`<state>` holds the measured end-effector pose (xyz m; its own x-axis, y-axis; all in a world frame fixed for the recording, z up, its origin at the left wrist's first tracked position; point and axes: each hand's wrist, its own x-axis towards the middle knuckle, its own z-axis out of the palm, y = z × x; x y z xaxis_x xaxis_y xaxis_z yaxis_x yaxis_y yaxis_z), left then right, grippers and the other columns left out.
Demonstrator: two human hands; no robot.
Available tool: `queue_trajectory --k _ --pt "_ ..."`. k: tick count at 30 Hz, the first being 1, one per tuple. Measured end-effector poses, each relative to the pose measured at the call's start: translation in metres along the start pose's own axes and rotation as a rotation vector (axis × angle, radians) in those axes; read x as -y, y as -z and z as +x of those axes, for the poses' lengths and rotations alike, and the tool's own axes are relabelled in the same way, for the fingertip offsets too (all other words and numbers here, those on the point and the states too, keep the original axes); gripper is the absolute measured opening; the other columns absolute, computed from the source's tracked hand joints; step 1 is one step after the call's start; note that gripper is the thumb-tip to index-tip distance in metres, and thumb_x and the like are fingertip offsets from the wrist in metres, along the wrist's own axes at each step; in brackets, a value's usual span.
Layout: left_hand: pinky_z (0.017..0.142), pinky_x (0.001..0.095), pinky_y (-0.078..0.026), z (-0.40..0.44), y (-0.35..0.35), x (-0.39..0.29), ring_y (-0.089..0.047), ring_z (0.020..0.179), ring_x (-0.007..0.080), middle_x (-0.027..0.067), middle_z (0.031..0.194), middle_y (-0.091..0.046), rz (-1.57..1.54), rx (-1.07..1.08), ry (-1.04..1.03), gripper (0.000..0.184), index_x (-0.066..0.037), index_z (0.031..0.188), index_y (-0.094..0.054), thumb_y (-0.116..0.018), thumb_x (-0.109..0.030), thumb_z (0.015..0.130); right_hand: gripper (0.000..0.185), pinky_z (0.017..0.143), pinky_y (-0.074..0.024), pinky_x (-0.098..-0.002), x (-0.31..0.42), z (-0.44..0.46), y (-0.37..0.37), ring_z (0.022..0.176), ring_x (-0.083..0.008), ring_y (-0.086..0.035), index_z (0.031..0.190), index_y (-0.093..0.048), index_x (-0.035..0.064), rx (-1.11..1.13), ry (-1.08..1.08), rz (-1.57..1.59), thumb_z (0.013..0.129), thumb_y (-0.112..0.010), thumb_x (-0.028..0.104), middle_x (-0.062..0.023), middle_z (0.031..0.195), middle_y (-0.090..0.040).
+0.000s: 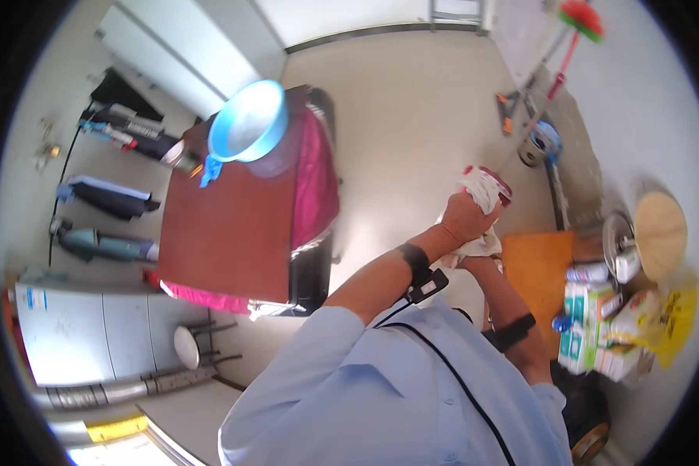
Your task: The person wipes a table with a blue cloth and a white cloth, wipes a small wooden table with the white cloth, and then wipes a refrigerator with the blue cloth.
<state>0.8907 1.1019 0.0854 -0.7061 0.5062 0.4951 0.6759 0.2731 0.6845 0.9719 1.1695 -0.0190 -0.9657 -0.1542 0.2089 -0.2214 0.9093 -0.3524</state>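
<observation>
My left hand (470, 217) is closed on a white cloth (483, 189), out in front of me and to the right. The cloth lies against a dark red object (495, 180) with a shiny surface; its kind is not clear. More of the cloth hangs down below my left hand. Close beneath it, my right hand (469, 262) is at the lower folds of the cloth, its fingers hidden. Both forearms wear black straps.
To the left stands a brown table (225, 233) with a blue basin (248, 124) on it. A broom (559, 81) and a bucket (532, 151) lean near the right wall. Boxes (585, 330), a yellow bag (668, 322) and an orange-brown board (540, 268) are at right.
</observation>
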Motion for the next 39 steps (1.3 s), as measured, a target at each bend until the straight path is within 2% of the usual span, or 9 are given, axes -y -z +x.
queue_trajectory --k 2,5,8,14,17,22,30,36,39 --pt "0.064 0.0465 -0.053 -0.008 0.008 0.025 -0.066 0.069 0.0375 0.0154 0.073 -0.066 0.093 0.025 0.076 0.029 -0.008 0.089 -0.065 -0.062 -0.037 0.092 0.045 0.09 -0.0538 -0.0423 0.014 0.007 -0.005 0.099 -0.0351 -0.069 0.117 -0.07 0.0144 0.006 0.126 0.006 0.086 -0.064 0.046 -0.0192 0.116 -0.068" --pt "0.066 0.0475 -0.053 -0.03 0.03 0.063 -0.067 0.072 0.037 0.0152 0.075 -0.068 0.205 0.221 0.237 0.034 -0.008 0.089 -0.065 -0.059 -0.042 0.093 0.039 0.093 -0.0518 -0.0417 0.06 0.027 0.057 0.104 -0.0392 -0.066 0.115 -0.069 0.0091 0.607 -0.237 0.159 0.089 -0.06 0.037 -0.0208 0.115 -0.067" --pt "0.07 0.0473 -0.054 -0.063 0.063 0.091 -0.068 0.076 0.038 0.017 0.078 -0.069 0.277 0.225 0.378 0.04 -0.006 0.092 -0.067 -0.06 -0.046 0.091 0.035 0.091 -0.0525 -0.0438 0.051 0.024 0.063 0.1 -0.039 -0.067 0.116 -0.068 0.0059 0.206 -0.239 0.422 0.091 -0.059 0.029 -0.0214 0.112 -0.068" --pt "0.079 0.0377 -0.056 -0.134 0.167 0.175 -0.072 0.085 0.0265 0.0166 0.092 -0.074 0.136 -0.196 1.09 0.039 -0.001 0.097 -0.072 -0.071 -0.039 0.087 0.036 0.091 -0.0529 -0.043 -0.019 -0.026 0.048 0.099 -0.0376 -0.069 0.117 -0.068 0.0004 0.381 -0.379 0.402 0.091 -0.06 0.024 -0.0243 0.105 -0.071" --pt "0.076 0.0368 -0.054 -0.188 0.245 0.233 -0.067 0.083 0.0192 0.0115 0.093 -0.072 0.032 -0.661 0.808 0.033 0.001 0.099 -0.07 -0.074 -0.03 0.088 0.036 0.089 -0.0537 -0.0422 -0.04 -0.068 0.04 0.097 -0.0372 -0.07 0.112 -0.07 -0.0006 0.483 -0.358 0.43 0.091 -0.06 0.025 -0.0251 0.102 -0.071" --pt "0.092 0.0365 -0.053 -0.179 0.357 0.12 -0.066 0.103 0.0211 0.0116 0.119 -0.067 -0.828 -0.786 0.727 0.041 0.001 0.129 -0.057 -0.048 -0.03 0.104 0.032 0.069 -0.0564 -0.0364 -0.091 -0.111 0.015 0.072 -0.0223 -0.07 0.109 -0.067 -0.0039 0.535 -0.432 0.523 0.093 -0.055 0.021 -0.0132 0.085 -0.07" --pt "0.077 0.0386 -0.056 -0.192 0.397 0.185 -0.066 0.088 0.0235 0.0102 0.096 -0.067 -0.58 -1.257 0.875 0.023 -0.003 0.105 -0.065 -0.068 -0.022 0.092 0.032 0.074 -0.0556 -0.0386 -0.085 -0.025 0.015 0.074 -0.0258 -0.07 0.108 -0.069 0.0016 0.572 -0.279 0.396 0.093 -0.055 0.026 -0.0142 0.085 -0.069" --pt "0.081 0.0353 -0.051 -0.193 0.405 0.235 -0.064 0.09 0.0179 0.0065 0.099 -0.069 -0.058 -1.183 0.853 0.035 0.0 0.112 -0.069 -0.071 -0.026 0.088 0.026 0.086 -0.0527 -0.0453 -0.1 0.023 -0.031 0.094 -0.0358 -0.068 0.099 -0.071 0.0081 0.565 -0.204 0.275 0.09 -0.054 0.026 -0.0198 0.096 -0.07" --pt "0.086 0.0432 -0.05 -0.185 0.411 0.27 -0.068 0.092 0.0302 0.0149 0.104 -0.072 0.44 -0.927 1.078 0.043 -0.001 0.113 -0.069 -0.068 -0.035 0.086 0.023 0.089 -0.0513 -0.0467 -0.131 0.015 -0.07 0.098 -0.0397 -0.066 0.092 -0.071 0.0077 0.704 -0.29 0.106 0.089 -0.056 0.026 -0.0209 0.098 -0.07"
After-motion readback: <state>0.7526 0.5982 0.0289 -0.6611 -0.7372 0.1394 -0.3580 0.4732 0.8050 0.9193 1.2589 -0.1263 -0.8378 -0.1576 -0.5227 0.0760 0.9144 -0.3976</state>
